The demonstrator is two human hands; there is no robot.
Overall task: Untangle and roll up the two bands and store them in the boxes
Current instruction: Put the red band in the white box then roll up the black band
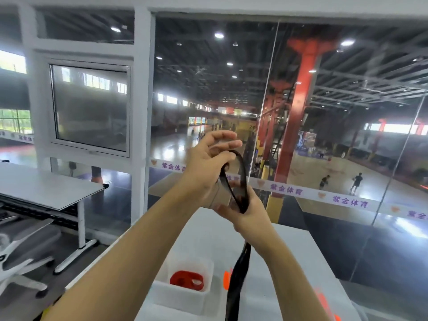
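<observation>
A black band (pixel 240 179) is held up in front of me, above the white table (pixel 289 262). My right hand (pixel 245 212) pinches it low, and its long tail (pixel 236 286) hangs down past the table's near edge. My left hand (pixel 208 163) holds the band's upper loop, with its fingers partly spread. A red band (pixel 186 280) lies rolled up inside a clear plastic box (pixel 185 295) on the table, below my forearms.
Orange marks (pixel 227 279) show on the table right of the box. A glass wall (pixel 324 135) stands just behind the table, with a sports hall beyond. A grey desk (pixel 46 188) and a white office chair (pixel 23 256) stand to the left.
</observation>
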